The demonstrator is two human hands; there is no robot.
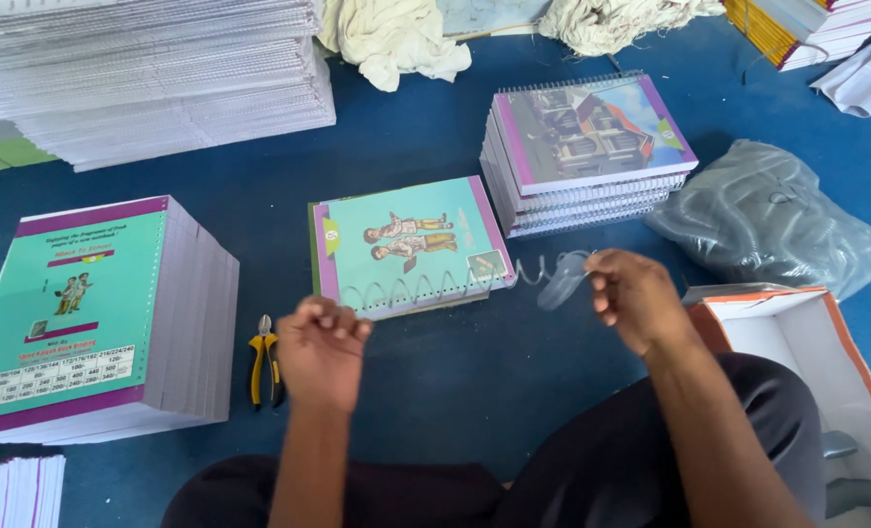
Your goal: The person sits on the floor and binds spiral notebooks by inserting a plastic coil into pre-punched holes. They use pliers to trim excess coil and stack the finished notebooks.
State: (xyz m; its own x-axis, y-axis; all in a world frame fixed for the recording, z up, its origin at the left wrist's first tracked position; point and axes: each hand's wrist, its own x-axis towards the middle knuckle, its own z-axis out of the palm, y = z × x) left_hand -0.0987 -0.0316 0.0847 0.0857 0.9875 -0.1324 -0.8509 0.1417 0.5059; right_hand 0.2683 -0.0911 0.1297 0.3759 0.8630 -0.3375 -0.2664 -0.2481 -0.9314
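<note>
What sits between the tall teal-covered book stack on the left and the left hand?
Yellow-handled pliers lying on the blue floor, head view, beside the left hand.

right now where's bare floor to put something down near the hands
Bare blue floor lies between the left hand, right hand and the notebook. Another patch sits between that notebook and the paper stack. It is crowded right, by the plastic bag and box.

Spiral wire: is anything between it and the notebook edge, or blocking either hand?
Nothing visible. The spiral wire already sits along the teal notebook's near edge, the right hand at its free end and the left hand beside its other end. The pliers lie off to the left.
</note>
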